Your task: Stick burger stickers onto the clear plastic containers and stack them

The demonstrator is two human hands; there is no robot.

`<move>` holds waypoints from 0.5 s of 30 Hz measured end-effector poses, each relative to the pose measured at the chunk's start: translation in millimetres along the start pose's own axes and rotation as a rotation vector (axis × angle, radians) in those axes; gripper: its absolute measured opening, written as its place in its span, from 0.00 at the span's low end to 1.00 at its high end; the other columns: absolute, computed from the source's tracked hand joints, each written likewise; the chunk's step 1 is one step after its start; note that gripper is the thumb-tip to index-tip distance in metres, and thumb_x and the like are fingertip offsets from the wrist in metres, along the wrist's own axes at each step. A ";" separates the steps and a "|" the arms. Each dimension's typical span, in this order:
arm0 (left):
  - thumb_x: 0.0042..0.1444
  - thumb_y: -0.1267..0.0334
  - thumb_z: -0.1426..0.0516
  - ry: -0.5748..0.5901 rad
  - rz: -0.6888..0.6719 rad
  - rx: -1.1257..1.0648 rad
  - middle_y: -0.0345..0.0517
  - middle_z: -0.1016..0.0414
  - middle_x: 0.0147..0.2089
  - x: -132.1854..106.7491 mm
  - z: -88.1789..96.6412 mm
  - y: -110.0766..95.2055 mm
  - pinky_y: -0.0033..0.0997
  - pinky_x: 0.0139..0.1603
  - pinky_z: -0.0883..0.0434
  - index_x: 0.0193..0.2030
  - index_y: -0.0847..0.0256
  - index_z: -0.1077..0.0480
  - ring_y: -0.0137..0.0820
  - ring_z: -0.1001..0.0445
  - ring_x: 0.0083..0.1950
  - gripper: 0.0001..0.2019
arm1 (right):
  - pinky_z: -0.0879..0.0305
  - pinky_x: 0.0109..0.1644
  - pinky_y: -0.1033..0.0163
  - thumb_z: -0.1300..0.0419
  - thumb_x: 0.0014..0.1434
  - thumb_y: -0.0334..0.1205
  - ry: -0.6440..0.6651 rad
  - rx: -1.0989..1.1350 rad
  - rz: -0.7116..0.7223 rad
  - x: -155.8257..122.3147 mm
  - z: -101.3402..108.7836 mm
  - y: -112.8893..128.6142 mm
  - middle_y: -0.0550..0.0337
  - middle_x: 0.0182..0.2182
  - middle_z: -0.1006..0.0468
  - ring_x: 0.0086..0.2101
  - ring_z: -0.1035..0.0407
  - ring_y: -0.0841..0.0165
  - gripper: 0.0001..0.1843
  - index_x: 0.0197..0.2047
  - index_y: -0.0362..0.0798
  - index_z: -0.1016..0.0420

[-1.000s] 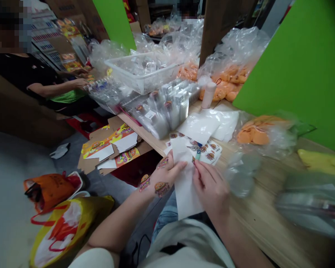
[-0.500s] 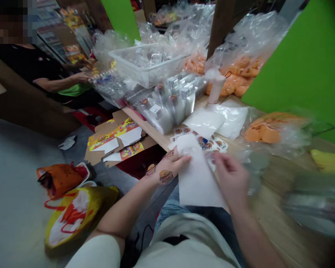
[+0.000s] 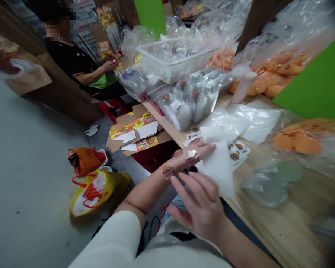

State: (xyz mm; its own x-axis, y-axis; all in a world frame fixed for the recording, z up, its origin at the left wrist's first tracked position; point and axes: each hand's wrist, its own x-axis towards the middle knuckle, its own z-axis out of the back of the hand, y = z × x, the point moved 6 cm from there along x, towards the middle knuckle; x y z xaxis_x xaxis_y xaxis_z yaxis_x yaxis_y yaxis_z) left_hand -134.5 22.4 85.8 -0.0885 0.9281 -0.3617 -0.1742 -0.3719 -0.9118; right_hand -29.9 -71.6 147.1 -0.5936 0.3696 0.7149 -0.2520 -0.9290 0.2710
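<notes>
My left hand point(image 3: 191, 154), with burger stickers stuck on its back and wrist, pinches the upper edge of a white backing sheet point(image 3: 219, 167) at the table's near edge. My right hand point(image 3: 201, 204) hovers close to my body below that sheet, fingers spread, holding nothing. A sheet of burger stickers point(image 3: 237, 152) lies on the wooden table point(image 3: 281, 223) just beyond the white sheet.
Clear packets point(image 3: 190, 104) and a white basket point(image 3: 173, 63) stand further along the table, with bags of orange pieces point(image 3: 270, 78) behind. Another person point(image 3: 80, 63) sits at the far left. Flattened cartons point(image 3: 136, 130) and plastic bags point(image 3: 97, 190) lie on the floor.
My right hand has left the white sheet and drawn back toward my body, opening. My left hand keeps the sheet. The view has swung left.
</notes>
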 end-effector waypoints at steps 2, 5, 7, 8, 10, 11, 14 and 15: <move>0.49 0.50 0.42 0.149 0.017 -0.072 0.47 0.27 0.49 -5.7 3.1 2.2 0.37 0.49 0.31 0.51 0.59 0.31 0.40 0.28 0.48 0.24 | 0.41 0.55 0.51 0.42 0.55 0.41 -0.053 0.112 -0.146 5.7 28.7 -40.5 0.52 0.48 0.28 0.50 0.36 0.60 0.25 0.57 0.50 0.36; 0.42 0.56 0.36 0.391 0.102 -0.224 0.46 0.23 0.41 -14.4 8.1 5.7 0.34 0.41 0.29 0.47 0.60 0.29 0.37 0.25 0.40 0.23 | 0.40 0.55 0.49 0.45 0.57 0.41 -0.088 0.466 -0.521 11.6 51.1 -116.8 0.52 0.55 0.34 0.54 0.38 0.60 0.32 0.64 0.54 0.49; 0.39 0.60 0.34 0.426 0.123 -0.284 0.45 0.22 0.36 -13.5 18.5 3.4 0.32 0.38 0.28 0.42 0.62 0.28 0.34 0.24 0.35 0.21 | 0.34 0.49 0.52 0.43 0.55 0.46 0.187 0.830 -0.668 11.7 31.5 -143.7 0.54 0.51 0.29 0.49 0.33 0.61 0.33 0.63 0.54 0.47; 0.38 0.61 0.34 0.421 0.119 -0.299 0.44 0.22 0.34 -10.6 24.8 1.1 0.31 0.37 0.28 0.40 0.63 0.27 0.33 0.24 0.32 0.19 | 0.32 0.45 0.55 0.41 0.53 0.47 0.309 0.968 -0.722 9.5 21.0 -149.7 0.55 0.47 0.26 0.45 0.31 0.62 0.33 0.61 0.53 0.43; 0.40 0.62 0.34 0.416 0.115 -0.314 0.45 0.22 0.33 -1.8 37.2 -1.6 0.29 0.34 0.28 0.38 0.64 0.27 0.31 0.25 0.30 0.17 | 0.30 0.39 0.60 0.37 0.49 0.45 0.401 1.107 -0.838 3.4 6.7 -157.4 0.58 0.39 0.23 0.38 0.28 0.66 0.30 0.55 0.52 0.36; 0.41 0.63 0.35 0.410 0.116 -0.321 0.45 0.22 0.33 3.6 43.5 -0.8 0.29 0.33 0.28 0.39 0.65 0.27 0.31 0.25 0.29 0.16 | 0.30 0.36 0.63 0.35 0.47 0.43 0.372 1.120 -0.903 0.6 3.2 -161.2 0.60 0.35 0.23 0.35 0.28 0.69 0.29 0.54 0.51 0.34; 0.47 0.57 0.38 0.345 0.078 -0.488 0.50 0.21 0.34 19.0 60.5 12.5 0.31 0.34 0.28 0.44 0.66 0.28 0.34 0.24 0.30 0.19 | 0.34 0.27 0.68 0.35 0.46 0.42 0.172 1.055 -1.083 -7.2 3.3 -170.6 0.65 0.28 0.24 0.27 0.30 0.72 0.30 0.53 0.52 0.34; 0.48 0.51 0.40 0.307 0.044 -0.590 0.52 0.21 0.36 21.7 64.4 21.1 0.33 0.37 0.28 0.46 0.67 0.29 0.37 0.23 0.33 0.23 | 0.35 0.25 0.69 0.35 0.46 0.42 0.091 1.030 -1.116 -8.3 5.7 -172.8 0.66 0.27 0.25 0.26 0.30 0.73 0.31 0.54 0.53 0.35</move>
State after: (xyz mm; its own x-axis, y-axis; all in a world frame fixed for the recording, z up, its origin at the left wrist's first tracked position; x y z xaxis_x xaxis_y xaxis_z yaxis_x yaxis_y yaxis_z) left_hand -203.3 33.5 71.2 0.2151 0.9078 -0.3601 0.3969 -0.4182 -0.8171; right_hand 22.9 85.8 98.0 -0.5197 0.8343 -0.1840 0.0142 0.2237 0.9745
